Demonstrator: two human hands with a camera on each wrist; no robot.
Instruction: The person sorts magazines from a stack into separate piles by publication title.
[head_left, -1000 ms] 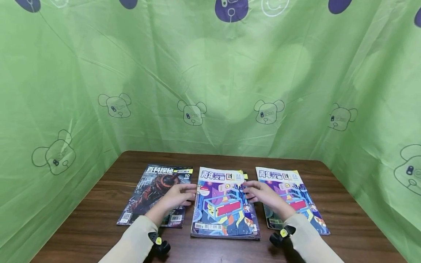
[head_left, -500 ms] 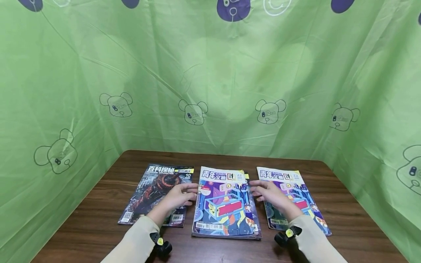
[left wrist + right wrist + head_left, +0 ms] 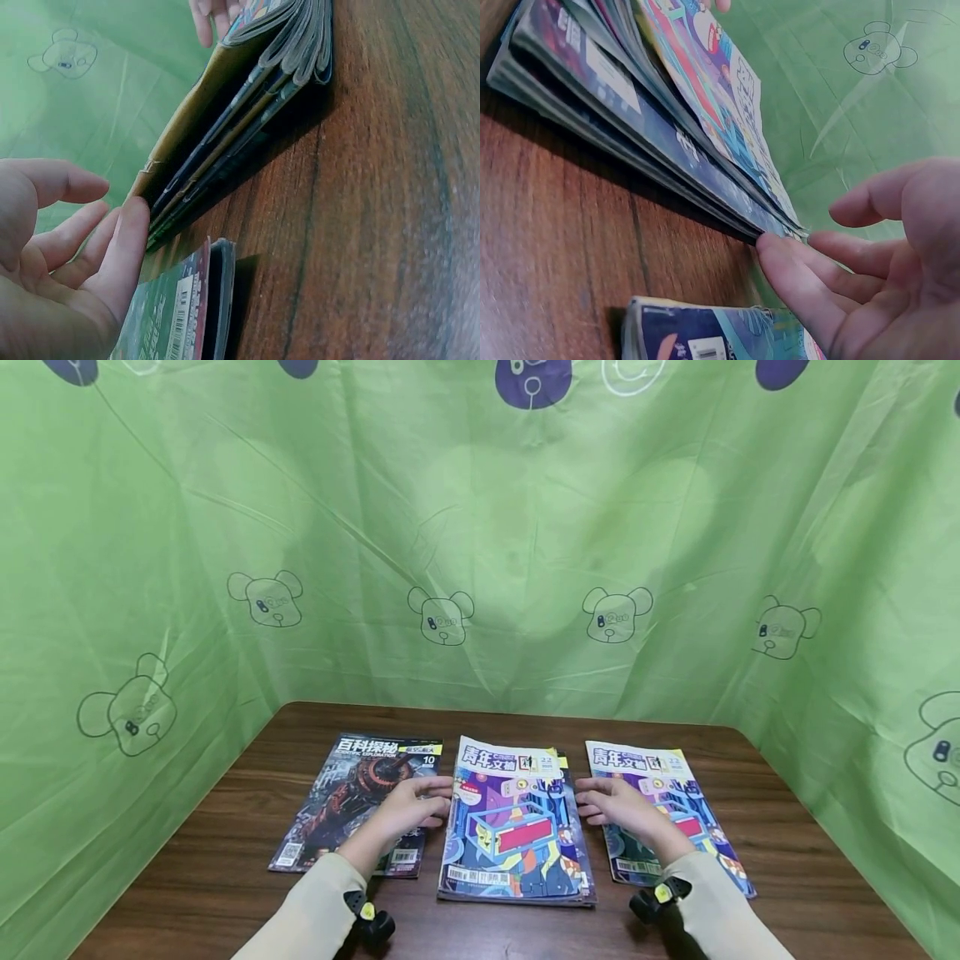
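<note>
A stack of magazines (image 3: 517, 860) lies in the middle of the table, topped by a purple-and-blue cover. On its left side is my left hand (image 3: 408, 806), fingers mostly extended; in the left wrist view a fingertip touches the spine edge of the stack (image 3: 225, 139). My right hand (image 3: 618, 808) is at the stack's right side with relaxed fingers. In the right wrist view, its fingertips meet the page edges of the stack (image 3: 652, 150). The layers are uneven, with gaps between several magazines, and a darker one shows beneath at the top right.
Under my left forearm, a dark magazine (image 3: 330, 814) with a red mechanical picture lies to the left. To the right, partly under my right hand, lies another magazine (image 3: 720, 852) with the purple cover. Green patterned cloth (image 3: 510, 552) hangs behind the brown table (image 3: 172, 893).
My right hand has moved right, from over the top cover to the stack's right side. The top magazine's far left corner sits slightly higher in view. My left hand has stayed almost still.
</note>
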